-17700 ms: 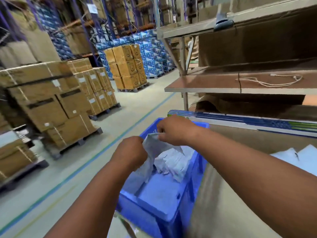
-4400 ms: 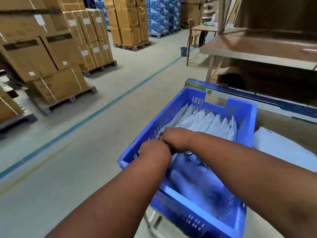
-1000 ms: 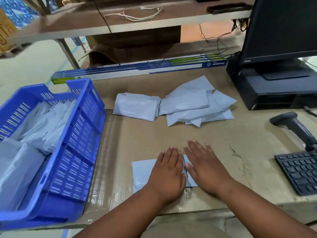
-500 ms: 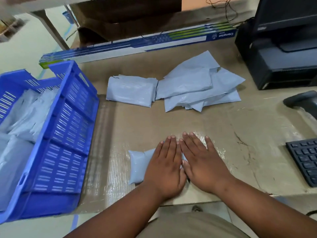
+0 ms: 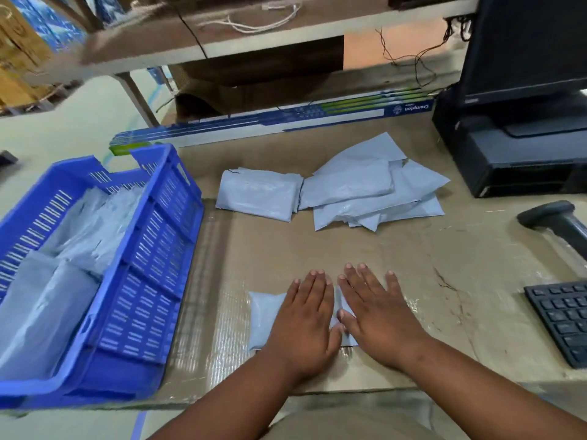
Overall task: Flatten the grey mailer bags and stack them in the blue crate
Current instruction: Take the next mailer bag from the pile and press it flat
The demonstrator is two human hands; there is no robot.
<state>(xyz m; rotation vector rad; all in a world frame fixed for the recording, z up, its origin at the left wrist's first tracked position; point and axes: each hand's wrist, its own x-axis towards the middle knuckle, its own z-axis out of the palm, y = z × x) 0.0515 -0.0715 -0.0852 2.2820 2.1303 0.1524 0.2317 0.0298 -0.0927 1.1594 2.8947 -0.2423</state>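
Observation:
A small grey mailer bag (image 5: pixel 265 315) lies near the table's front edge. My left hand (image 5: pixel 305 322) and my right hand (image 5: pixel 378 319) press flat on it side by side, fingers straight, covering most of it. Farther back on the table, a folded grey mailer (image 5: pixel 259 193) lies beside a loose pile of grey mailers (image 5: pixel 374 192). The blue crate (image 5: pixel 152 268) stands at the left with several grey mailers (image 5: pixel 63 249) inside it.
The table is covered in brown cardboard (image 5: pixel 317 249). A black keyboard (image 5: pixel 562 315) and a barcode scanner (image 5: pixel 552 220) lie at the right. A black computer with monitor (image 5: pixel 521 122) stands at the back right. A long blue and white box (image 5: pixel 270 122) runs along the back.
Earlier both hands worked in the crate. Over the last second the view shifted while both hands stayed pressed flat on the small mailer, and they have spread slightly apart.

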